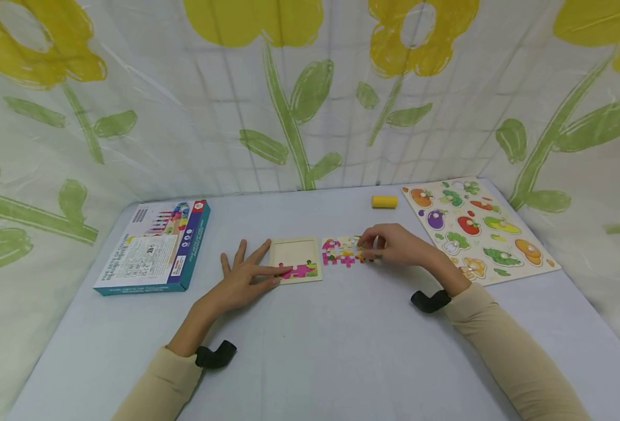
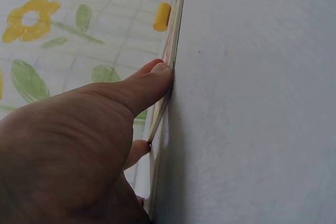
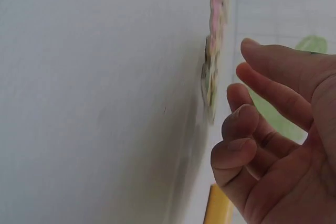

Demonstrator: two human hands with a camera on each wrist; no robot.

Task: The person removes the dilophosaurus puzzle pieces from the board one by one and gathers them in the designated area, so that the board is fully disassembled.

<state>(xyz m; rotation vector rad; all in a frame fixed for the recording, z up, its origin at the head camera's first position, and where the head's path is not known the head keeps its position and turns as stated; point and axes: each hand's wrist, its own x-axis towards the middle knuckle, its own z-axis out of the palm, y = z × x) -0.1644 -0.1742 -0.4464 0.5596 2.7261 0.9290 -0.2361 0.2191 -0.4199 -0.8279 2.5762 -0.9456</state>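
A small square wooden puzzle tray (image 1: 291, 248) lies mid-table with pink puzzle pieces (image 1: 302, 271) along its near edge. My left hand (image 1: 240, 282) is spread at the tray's left side, its index finger lying over those pieces. In the left wrist view, that hand's thumb (image 2: 149, 85) is right at the tray's edge. To the right of the tray sits a group of joined jigsaw pieces (image 1: 338, 251) in pink, yellow and white. Over their right end is my right hand (image 1: 394, 245); its fingers (image 3: 241, 124) are loosely bent, with a gap showing between thumb and index finger.
A blue-edged box (image 1: 147, 248) lies at the left. Behind the right hand stands a yellow cylinder (image 1: 384, 202). A vegetable picture board (image 1: 478, 228) covers the back right. A flower-patterned sheet (image 1: 341, 134) rises behind the table.
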